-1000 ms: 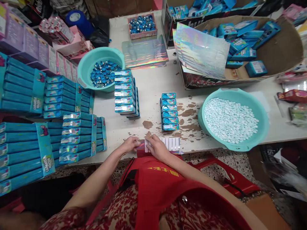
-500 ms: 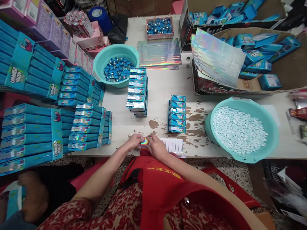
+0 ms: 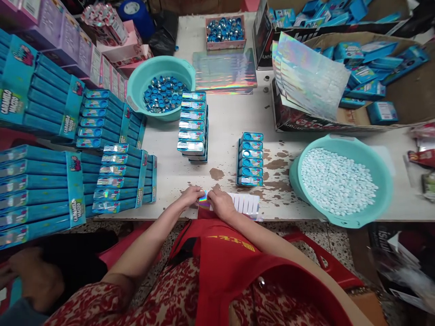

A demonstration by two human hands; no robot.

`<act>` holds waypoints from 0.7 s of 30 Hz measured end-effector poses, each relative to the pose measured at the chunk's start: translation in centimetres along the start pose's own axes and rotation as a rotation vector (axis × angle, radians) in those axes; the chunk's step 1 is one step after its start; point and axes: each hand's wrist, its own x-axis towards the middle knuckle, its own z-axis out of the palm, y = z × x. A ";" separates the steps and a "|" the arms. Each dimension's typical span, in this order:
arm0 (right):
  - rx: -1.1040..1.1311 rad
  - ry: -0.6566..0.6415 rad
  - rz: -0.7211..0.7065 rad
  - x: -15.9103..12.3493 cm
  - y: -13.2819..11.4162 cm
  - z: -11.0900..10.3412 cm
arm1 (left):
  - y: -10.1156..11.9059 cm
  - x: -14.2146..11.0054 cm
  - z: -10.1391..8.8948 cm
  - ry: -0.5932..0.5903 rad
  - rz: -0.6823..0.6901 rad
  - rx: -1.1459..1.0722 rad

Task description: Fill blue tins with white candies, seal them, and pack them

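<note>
At the table's front edge lies a holographic sticker sheet (image 3: 247, 204) with white strips across its right part. My left hand (image 3: 191, 197) pinches the sheet's shiny rainbow left end. Pressed down just to the right, my right hand (image 3: 220, 203) has its fingers closed on the same sheet and covers its middle. Whether a single sticker is between the fingertips is too small to make out. Beyond my right hand stands a short stack of blue candy boxes (image 3: 250, 158) with round openings. A taller stack of similar boxes (image 3: 192, 124) rises farther left.
A turquoise tub of white candies (image 3: 295, 181) stands at right. Another turquoise basin (image 3: 134, 86) holds blue-and-silver caps. Packed blue displays (image 3: 41, 190) line the left side. Holographic sheets (image 3: 224, 70) lie behind; open cartons (image 3: 306, 120) hold blue boxes. Another person's hand (image 3: 41, 276) shows lower left.
Both hands stay on the sheet with small finger movements; more of its rainbow left end shows between them. The view shifts slightly. The other person's hand at lower left has moved.
</note>
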 end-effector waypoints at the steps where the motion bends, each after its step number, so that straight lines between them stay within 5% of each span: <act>1: 0.053 0.008 0.026 -0.2 0.1 -0.5 | 0.2 -0.1 0.0 0.019 0.006 0.016; 3: 0.208 0.061 0.092 -0.8 0.4 -1.6 | 1.0 -0.7 -0.1 0.104 0.094 0.055; 6: 0.472 0.184 0.160 -2.1 1.5 -3.6 | 2.7 -2.2 0.0 0.180 0.411 0.142; 8: 0.631 0.258 0.166 -2.7 2.3 -4.6 | 3.9 -3.1 0.6 0.035 0.537 0.175; 12: 0.854 0.397 0.250 -3.0 3.9 -5.6 | 6.0 -3.2 2.4 -0.265 0.453 0.090; 21: 0.561 0.830 0.560 -1.1 8.9 -6.8 | 12.9 1.7 4.7 -0.246 0.660 0.259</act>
